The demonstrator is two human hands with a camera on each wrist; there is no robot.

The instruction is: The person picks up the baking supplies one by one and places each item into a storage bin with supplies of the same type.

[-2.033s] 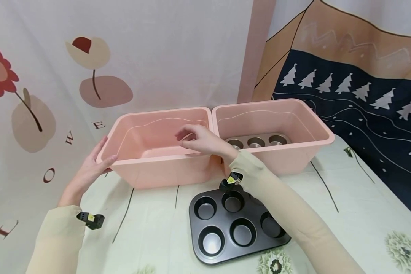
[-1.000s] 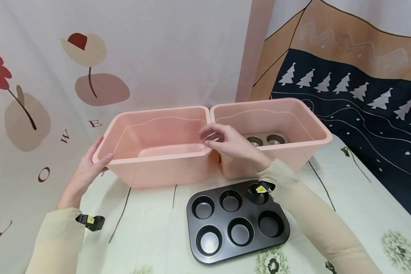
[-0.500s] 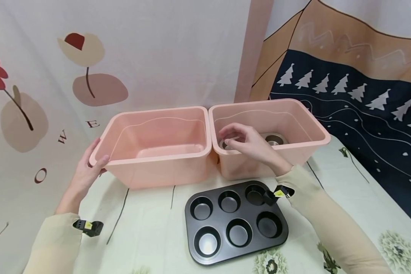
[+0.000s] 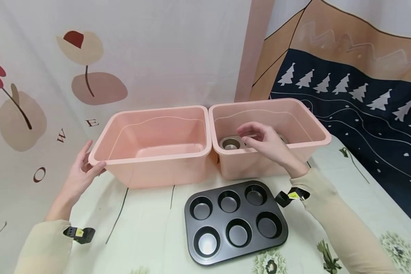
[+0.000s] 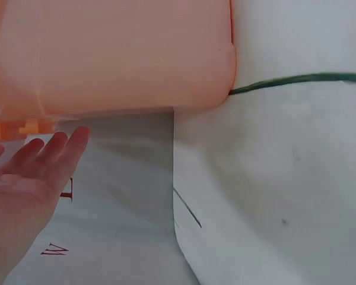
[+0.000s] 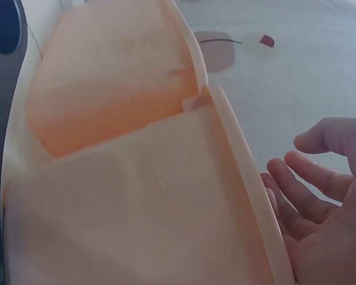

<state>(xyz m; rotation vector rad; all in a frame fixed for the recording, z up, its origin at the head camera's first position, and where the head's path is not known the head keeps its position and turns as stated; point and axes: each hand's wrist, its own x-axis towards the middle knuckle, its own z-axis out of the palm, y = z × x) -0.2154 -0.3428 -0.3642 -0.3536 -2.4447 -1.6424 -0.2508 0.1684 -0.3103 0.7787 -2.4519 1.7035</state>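
Note:
My left hand (image 4: 78, 173) is at the left end of the left pink bin (image 4: 157, 169), thumb near its front corner. In the left wrist view the fingers (image 5: 64, 151) stretch out just under the bin's rim, gripping nothing. Over the front rim of the right pink bin (image 4: 270, 160) hovers my right hand (image 4: 268, 144), its fingers loosely bent with nothing between them. A greyish-beige muffin pan (image 4: 222, 144) lies inside that bin, partly hidden by the hand and rim. On the table in front lies a dark grey muffin pan (image 4: 222, 199).
Both bins stand side by side, rims touching or nearly so, against a patterned curtain (image 4: 178, 49). A light tablecloth (image 4: 147, 224) with flower prints covers the table. Dark fabric with white trees (image 4: 342, 85) hangs at the right.
My right hand has moved rightward from over the left bin to over the right bin, holding nothing. My left hand has loosened and shifted slightly outward from the left bin's rim.

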